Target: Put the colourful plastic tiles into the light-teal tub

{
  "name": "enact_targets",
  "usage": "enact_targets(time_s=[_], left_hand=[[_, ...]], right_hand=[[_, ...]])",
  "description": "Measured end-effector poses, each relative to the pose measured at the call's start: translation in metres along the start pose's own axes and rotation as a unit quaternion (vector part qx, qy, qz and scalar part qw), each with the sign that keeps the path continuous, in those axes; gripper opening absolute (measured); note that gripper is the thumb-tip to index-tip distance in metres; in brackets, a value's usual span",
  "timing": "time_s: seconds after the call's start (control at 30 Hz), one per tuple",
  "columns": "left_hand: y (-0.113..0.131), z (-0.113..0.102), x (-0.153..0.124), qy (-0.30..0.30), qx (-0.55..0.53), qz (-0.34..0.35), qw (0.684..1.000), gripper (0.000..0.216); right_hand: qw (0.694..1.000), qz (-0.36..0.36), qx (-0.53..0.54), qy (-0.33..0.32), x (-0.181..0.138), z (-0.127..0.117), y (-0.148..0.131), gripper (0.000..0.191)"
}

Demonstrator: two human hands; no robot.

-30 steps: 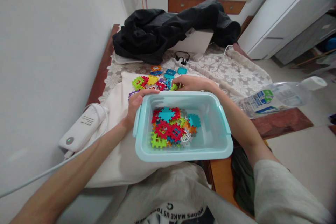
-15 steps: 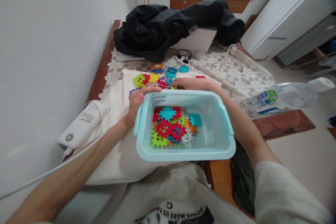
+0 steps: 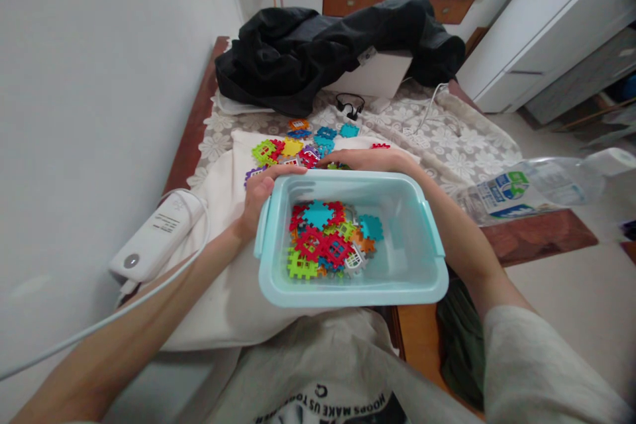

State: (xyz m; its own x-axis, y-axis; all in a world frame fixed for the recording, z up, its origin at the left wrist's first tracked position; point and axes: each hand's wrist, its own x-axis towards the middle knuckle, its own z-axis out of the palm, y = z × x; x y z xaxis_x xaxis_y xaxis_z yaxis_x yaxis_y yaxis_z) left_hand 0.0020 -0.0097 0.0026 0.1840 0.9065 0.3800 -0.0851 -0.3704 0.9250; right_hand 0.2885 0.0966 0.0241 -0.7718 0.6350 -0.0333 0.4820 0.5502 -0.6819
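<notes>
At our left hand (image 3: 258,197): the pale-blue tub (image 3: 348,296), its far left corner in our closed grasp, fingers lying along the rim.
Right hand (image 3: 362,159): back upward, just past the tub's far edge, fingers bent down among loose tiles (image 3: 293,148); we can't make out how far they part or whether they hold a piece.
Toothed tiles in the tub (image 3: 309,244): heaped toward our left-hand grip, nearer us than both hands; red, cyan, lime, orange, white.
Loose tiles: strewn beyond and between our hands, on white cloth (image 3: 233,298) and floral lace tablecloth (image 3: 462,152); a lone red tile (image 3: 380,146) lies just past our right hand's back.
In the way: the tub's far edge, partly screening our right fingers.
Beyond both hands: black neckband earphones (image 3: 350,106), then a rumpled black garment (image 3: 278,46).
Left of our left hand: a white device with a round button (image 3: 159,235).
Right of our right forearm: a clear plastic bottle (image 3: 536,185), white-capped.
</notes>
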Motion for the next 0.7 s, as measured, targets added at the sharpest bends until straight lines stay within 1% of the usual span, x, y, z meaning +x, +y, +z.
enact_targets(time_s=[0.1,0.17,0.23,0.33,0.4,0.47,0.57,0.63,0.7], left_hand=[[0.003,0.002,0.002,0.007,-0.002,-0.003,1.000,0.055],[0.004,0.003,0.002,0.011,-0.001,-0.005,1.000,0.056],[0.004,0.003,0.002,0.012,0.003,-0.006,1.000,0.056],[0.003,0.002,0.001,0.007,0.005,-0.003,1.000,0.054],[0.003,0.002,0.001,0.004,0.005,0.001,1.000,0.054],[0.002,0.001,0.001,0.002,0.005,0.004,1.000,0.053],[0.002,0.001,0.001,0.001,0.002,0.002,1.000,0.055],[0.001,0.001,0.001,0.001,0.003,0.002,1.000,0.055],[0.001,0.001,0.001,0.000,0.004,0.006,1.000,0.054]], right_hand=[[0.999,-0.016,0.013,-0.048,0.003,-0.006,0.002,0.055],[0.998,-0.027,0.008,-0.048,0.004,-0.009,0.000,0.056],[0.999,-0.028,0.008,-0.029,0.004,-0.011,-0.005,0.055],[1.000,-0.016,0.019,0.017,0.002,-0.014,-0.012,0.057],[0.999,-0.017,0.024,0.022,0.001,-0.015,-0.017,0.059],[0.999,-0.023,0.031,0.002,0.002,-0.015,-0.020,0.056],[0.997,-0.025,0.060,-0.033,0.003,-0.015,-0.022,0.044],[0.997,-0.025,0.072,-0.033,0.004,-0.015,-0.021,0.039],[0.997,-0.027,0.065,-0.017,0.003,-0.019,-0.018,0.039]])
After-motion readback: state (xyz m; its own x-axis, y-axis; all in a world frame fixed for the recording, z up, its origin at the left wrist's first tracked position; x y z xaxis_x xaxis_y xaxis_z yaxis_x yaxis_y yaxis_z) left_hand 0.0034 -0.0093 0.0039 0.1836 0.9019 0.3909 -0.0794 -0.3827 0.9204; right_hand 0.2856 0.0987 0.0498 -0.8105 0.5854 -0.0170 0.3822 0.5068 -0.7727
